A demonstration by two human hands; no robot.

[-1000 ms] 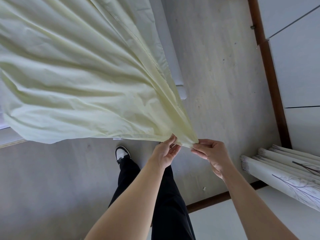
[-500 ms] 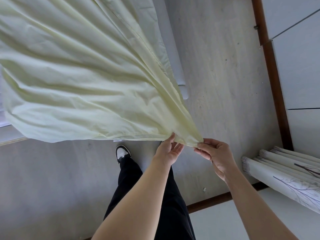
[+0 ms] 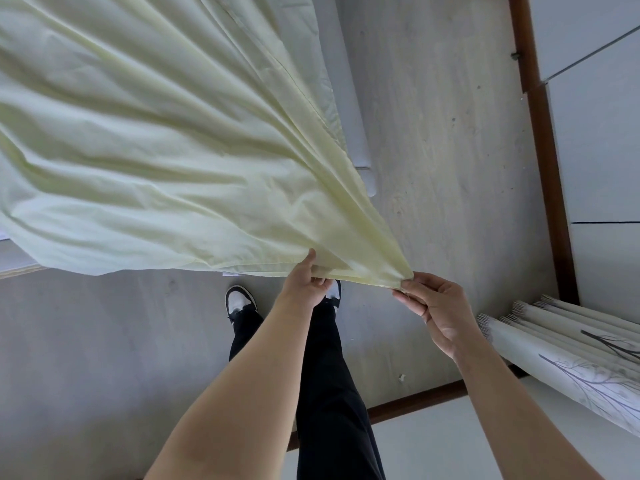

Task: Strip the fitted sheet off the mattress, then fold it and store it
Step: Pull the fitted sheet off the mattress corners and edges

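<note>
The pale yellow fitted sheet (image 3: 156, 161) fans out from a gathered corner over the upper left of the view and hangs above the floor. My right hand (image 3: 434, 306) pinches the tip of that corner between thumb and fingers. My left hand (image 3: 306, 284) grips the sheet's lower hem a short way to the left, thumb on top of the cloth. The mattress (image 3: 341, 81) shows only as a white strip along the sheet's right edge; the rest is hidden under the cloth.
Grey wood-look floor (image 3: 433, 168) lies to the right of the bed. A brown skirting board (image 3: 540, 150) runs along the white wall. Pleated curtain folds (image 3: 571, 362) with a branch print hang at lower right. My legs and shoes (image 3: 240, 301) stand below the sheet.
My hands have drawn apart along the hem: the left slid left, the right stays on the corner tip. The sheet is pulled a little tauter between them.
</note>
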